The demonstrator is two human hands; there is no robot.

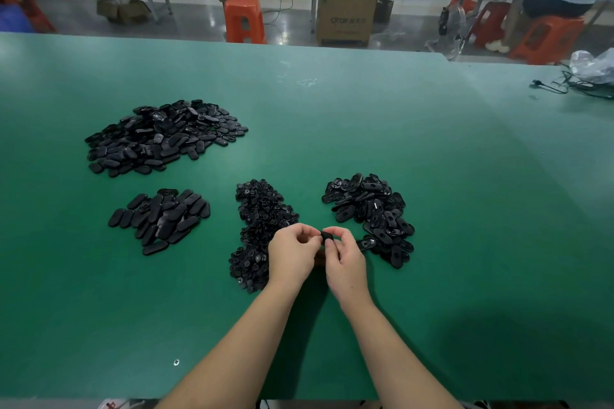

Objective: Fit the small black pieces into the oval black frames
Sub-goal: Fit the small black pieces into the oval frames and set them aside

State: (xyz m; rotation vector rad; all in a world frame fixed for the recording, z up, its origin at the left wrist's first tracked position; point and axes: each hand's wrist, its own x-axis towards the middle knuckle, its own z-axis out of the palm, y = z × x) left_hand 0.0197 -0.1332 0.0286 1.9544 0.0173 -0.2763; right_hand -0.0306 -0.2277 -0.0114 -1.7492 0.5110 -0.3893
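My left hand (292, 254) and my right hand (344, 259) meet above the green table (432, 176), fingers curled round one oval black frame (326, 237) held between them. Any small piece in it is hidden by my fingers. A heap of small black pieces (260, 219) lies just left of my hands, partly under my left hand. A pile of oval black frames (372, 209) lies to the right of my hands.
Two more piles of black oval parts sit on the left, a big one (162, 136) at the back and a smaller one (159, 219) nearer. A cable and plastic bag (591, 73) lie at the far right. A small white scrap (176, 362) lies near the front edge.
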